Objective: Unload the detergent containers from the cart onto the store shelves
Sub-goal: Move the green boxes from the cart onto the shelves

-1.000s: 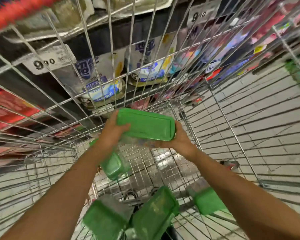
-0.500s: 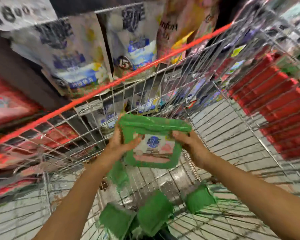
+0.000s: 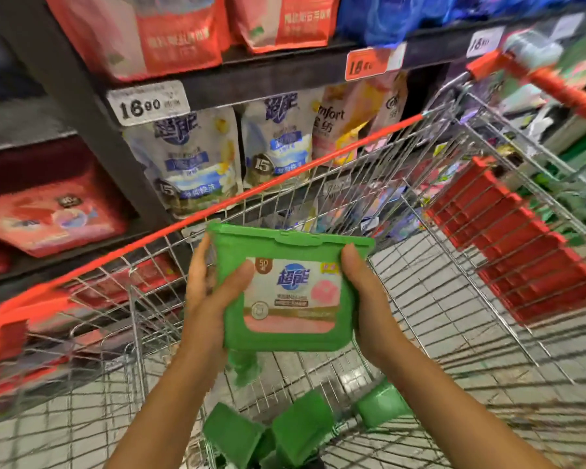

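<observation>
Both hands gripped one green box (image 3: 288,292) and held it upright over the cart (image 3: 286,173), lid on top and label toward the camera. The left hand (image 3: 207,299) clasped the box's left side: its thumb lay slanted across the front, reaching the edge of the label, and its fingers curled round the back, only their tips showing past the upper left corner. The right hand (image 3: 366,299) clasped the right side, with its thumb pressed up along the front edge just under the lid and its palm against the side wall; its fingers were hidden behind the box. Neither hand was slack, and the box hung between them clear of the cart's wires.

The box sat in front of the cart's far wall, below the red rim, apart from the shelf (image 3: 251,79) beyond. On that shelf level stood white and blue pouches (image 3: 190,160) under a price tag (image 3: 146,103) reading 16.90. Red packs (image 3: 170,32) stood on the level above.

The other boxes (image 3: 301,424), green as well, lay tipped at the bottom of the cart, between the two forearms.
</observation>
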Motion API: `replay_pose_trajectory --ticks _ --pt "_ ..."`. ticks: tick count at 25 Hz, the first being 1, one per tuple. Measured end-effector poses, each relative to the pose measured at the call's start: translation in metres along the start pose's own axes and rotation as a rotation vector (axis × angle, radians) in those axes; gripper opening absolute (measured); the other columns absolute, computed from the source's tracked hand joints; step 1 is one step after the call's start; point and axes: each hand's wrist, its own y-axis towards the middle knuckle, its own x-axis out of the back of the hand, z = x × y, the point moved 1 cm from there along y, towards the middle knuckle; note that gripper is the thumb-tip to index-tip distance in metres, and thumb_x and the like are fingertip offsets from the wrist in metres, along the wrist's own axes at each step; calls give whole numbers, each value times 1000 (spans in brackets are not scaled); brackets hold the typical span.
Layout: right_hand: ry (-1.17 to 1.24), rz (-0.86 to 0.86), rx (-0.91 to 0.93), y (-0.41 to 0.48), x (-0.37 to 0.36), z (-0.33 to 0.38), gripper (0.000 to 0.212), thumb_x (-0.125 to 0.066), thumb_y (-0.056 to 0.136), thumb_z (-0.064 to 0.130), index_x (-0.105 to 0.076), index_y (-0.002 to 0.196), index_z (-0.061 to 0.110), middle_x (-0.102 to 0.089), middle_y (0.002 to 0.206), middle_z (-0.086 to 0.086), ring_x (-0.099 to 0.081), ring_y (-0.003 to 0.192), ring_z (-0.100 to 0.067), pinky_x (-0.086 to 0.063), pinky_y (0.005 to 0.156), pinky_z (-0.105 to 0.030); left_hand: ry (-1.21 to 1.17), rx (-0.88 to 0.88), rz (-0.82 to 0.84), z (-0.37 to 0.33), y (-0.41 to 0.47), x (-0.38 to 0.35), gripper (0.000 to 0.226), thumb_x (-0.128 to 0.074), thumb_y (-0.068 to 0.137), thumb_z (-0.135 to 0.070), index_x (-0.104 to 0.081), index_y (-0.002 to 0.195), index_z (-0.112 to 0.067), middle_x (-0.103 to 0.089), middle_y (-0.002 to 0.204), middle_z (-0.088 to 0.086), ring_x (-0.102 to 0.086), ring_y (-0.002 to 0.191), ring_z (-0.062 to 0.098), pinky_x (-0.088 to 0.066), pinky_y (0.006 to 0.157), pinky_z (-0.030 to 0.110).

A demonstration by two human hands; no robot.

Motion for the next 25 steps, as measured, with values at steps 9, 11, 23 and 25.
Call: replay_pose_trajectory --ticks 9,11,23,25 --pt "-8 25 149 -57 -25 -21 50 -69 74 44 -63 118 20 -71 113 -11 -69 102 -31 -58 81 -41 67 31 -116 -15 -67 17 68 -81 60 -42 -64 119 -12 -76 99 11 -74 80 27 -57 57 30" --pt "-13 -19 159 -65 -25 -23 47 -68 73 47 -67 112 20 -72 108 -11 -70 98 -30 -57 80 -41 140 56 -92 -17 -77 15 51 -80 66 -42 -72 106 -11 -76 95 11 -74 76 24 -56 56 25" --pt "-136 306 -12 -105 -43 -37 47 -73 69 40 -67 111 18 -74 97 -4 -70 87 -28 -58 68 -35 -9 -30 -481 18 -196 36 54 -72 71 -48 -69 112 -15 -76 100 11 -74 85 27 -57 58 28" --pt "-166 378 -35 -120 -65 -46 42 -71 71 39 -67 109 20 -74 98 -7 -69 91 -33 -56 75 -43 -42 -75 -573 15 -221 52 52 -74 71 -49 -70 113 -18 -75 103 10 -73 90 28 -59 62 30"
